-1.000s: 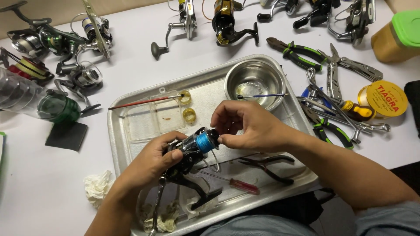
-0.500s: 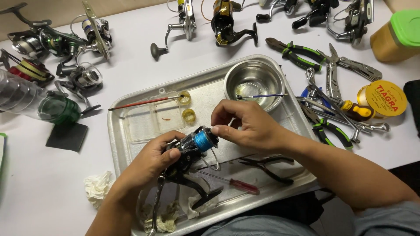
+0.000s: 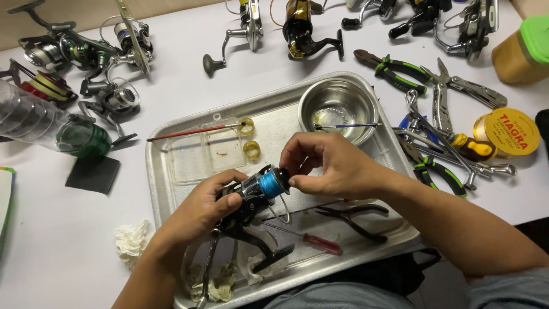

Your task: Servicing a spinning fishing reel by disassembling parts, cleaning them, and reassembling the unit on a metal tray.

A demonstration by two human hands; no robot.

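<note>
A black spinning fishing reel (image 3: 251, 209) with a spool of blue line (image 3: 269, 184) is held over a metal tray (image 3: 171, 143). My left hand (image 3: 206, 206) grips the reel's body from the left. My right hand (image 3: 329, 169) pinches the cap at the front of the spool, fingers closed on it. The reel's handle and foot hang down toward the tray's near edge.
In the tray lie a steel bowl (image 3: 338, 109) with a small brush, a red paintbrush (image 3: 191, 131), black pliers (image 3: 354, 216), a red screwdriver (image 3: 320, 243) and rags. Pliers, multitools and a yellow line spool (image 3: 509, 133) sit at right. Several other reels line the far edge.
My right hand's fingers have shifted a little on the spool's front cap; the reel stays in about the same place over the tray.
</note>
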